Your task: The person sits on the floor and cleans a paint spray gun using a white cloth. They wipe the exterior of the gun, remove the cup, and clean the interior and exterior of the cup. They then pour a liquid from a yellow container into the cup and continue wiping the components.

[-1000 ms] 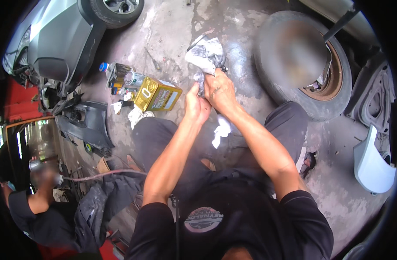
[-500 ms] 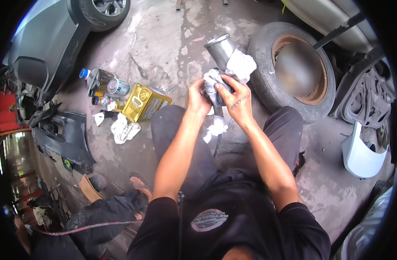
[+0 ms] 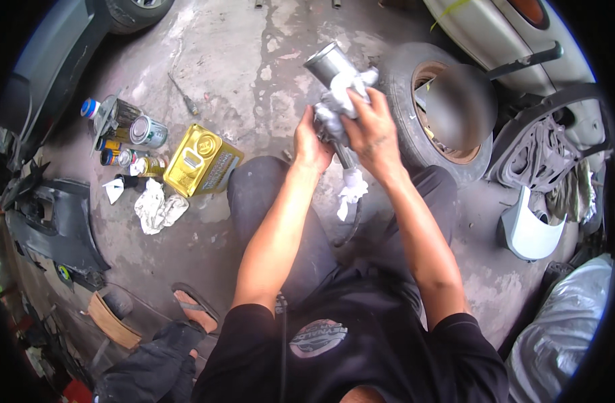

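Between my hands, over my knees, is a spray gun with a metal cup [image 3: 328, 60], tilted up and to the left. White rag or paper [image 3: 346, 82] is bunched around the cup's lower part and the gun body. My left hand [image 3: 311, 144] is closed around the gun's body from the left. My right hand [image 3: 375, 131] grips the wrapped body from the right, its fingers reaching up over the white wrapping toward the cup. More white wrapping [image 3: 352, 186] is tied near the handle's lower end, where a dark hose [image 3: 351, 232] hangs down.
To my left stand a gold rectangular can [image 3: 186, 161], a round tin [image 3: 148, 131], several small cans and a crumpled white cloth [image 3: 158, 207]. A tire [image 3: 401, 101] lies at my right, near a pale curved panel [image 3: 533, 232]. Another person's sandalled foot [image 3: 194, 310] is at lower left.
The spray gun has tilted more to the left. My right hand has moved up the wrapping toward the cup, and the bunched rag between my hands has shifted. The whole view has turned slightly.
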`<move>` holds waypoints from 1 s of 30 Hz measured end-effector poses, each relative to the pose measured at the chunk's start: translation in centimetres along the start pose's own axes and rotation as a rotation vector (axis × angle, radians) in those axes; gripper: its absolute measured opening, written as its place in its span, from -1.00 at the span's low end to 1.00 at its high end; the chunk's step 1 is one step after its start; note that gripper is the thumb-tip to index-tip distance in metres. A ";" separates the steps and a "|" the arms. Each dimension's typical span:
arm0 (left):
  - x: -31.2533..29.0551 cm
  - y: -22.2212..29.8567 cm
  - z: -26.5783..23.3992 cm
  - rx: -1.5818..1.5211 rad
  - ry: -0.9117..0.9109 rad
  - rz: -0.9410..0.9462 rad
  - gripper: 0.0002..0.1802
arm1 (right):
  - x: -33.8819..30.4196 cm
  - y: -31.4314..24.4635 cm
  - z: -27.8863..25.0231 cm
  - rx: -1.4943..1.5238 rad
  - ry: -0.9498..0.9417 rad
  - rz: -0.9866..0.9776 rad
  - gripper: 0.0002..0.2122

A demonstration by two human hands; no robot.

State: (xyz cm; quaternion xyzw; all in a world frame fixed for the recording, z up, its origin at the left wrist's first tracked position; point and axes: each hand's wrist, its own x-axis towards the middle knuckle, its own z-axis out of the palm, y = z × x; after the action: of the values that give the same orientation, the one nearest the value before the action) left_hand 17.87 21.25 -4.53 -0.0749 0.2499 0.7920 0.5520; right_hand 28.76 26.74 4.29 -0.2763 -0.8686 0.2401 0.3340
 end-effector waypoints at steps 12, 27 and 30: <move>-0.3 -0.3 -0.3 -0.060 -0.045 0.056 -0.48 | 1.3 -0.1 5.4 -0.255 -0.144 0.056 -0.71; 0.2 1.1 -2.5 -0.008 -0.115 0.073 -0.54 | -2.2 -1.5 5.8 -0.087 -0.035 0.043 -0.76; 0.8 0.6 -2.6 0.036 -0.057 0.077 -0.55 | -3.2 -0.5 4.9 -0.121 -0.115 0.001 -0.74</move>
State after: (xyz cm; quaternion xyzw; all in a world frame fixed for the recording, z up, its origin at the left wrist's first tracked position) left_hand 16.65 20.52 -6.93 -0.0328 0.2511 0.8098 0.5293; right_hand 27.11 23.22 -0.05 -0.2822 -0.8991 0.2027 0.2663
